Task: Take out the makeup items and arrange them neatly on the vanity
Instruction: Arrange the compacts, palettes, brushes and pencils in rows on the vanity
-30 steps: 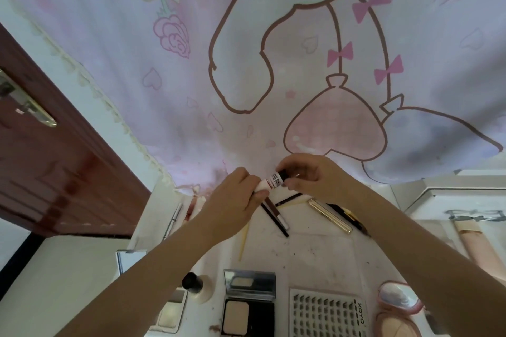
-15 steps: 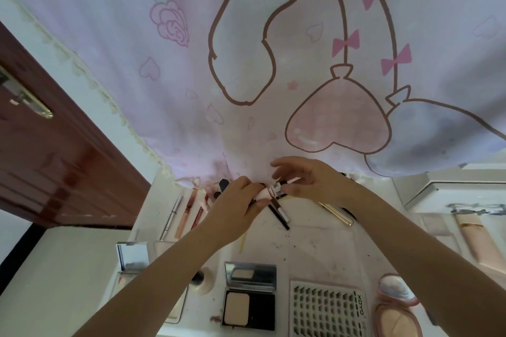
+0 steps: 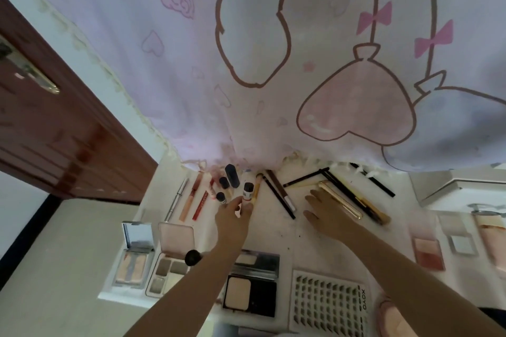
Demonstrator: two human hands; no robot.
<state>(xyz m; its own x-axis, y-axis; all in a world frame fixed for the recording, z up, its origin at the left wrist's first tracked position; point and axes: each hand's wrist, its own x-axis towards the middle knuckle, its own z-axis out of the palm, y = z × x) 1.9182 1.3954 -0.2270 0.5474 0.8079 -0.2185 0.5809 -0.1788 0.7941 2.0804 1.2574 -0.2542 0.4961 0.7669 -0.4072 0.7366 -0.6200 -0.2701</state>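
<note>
My left hand (image 3: 232, 216) pinches a small white tube with a dark cap (image 3: 247, 192) at its lower end, standing it upright at the far side of the vanity (image 3: 290, 230), just right of three other dark-capped tubes (image 3: 224, 186) near the curtain hem (image 3: 246, 156). My right hand (image 3: 327, 213) lies flat with straight fingers and holds nothing; its fingertips rest beside the gold pens (image 3: 342, 200).

The main risk I see is toppling. The tube is narrow and tall, so if I let go before its base sits flat, it probably tips into the neighbouring tubes and knocks them over in a row. A gold-handled stick (image 3: 256, 189) lies touching or just beside it on the right; I cannot tell which, and a base set partly on that stick would lean.

Drawing my left hand back carelessly could also brush the caps. The right hand could nudge the loose dark pencils (image 3: 279, 194) further out of line, and the hanging curtain could drag over the far items.
</note>
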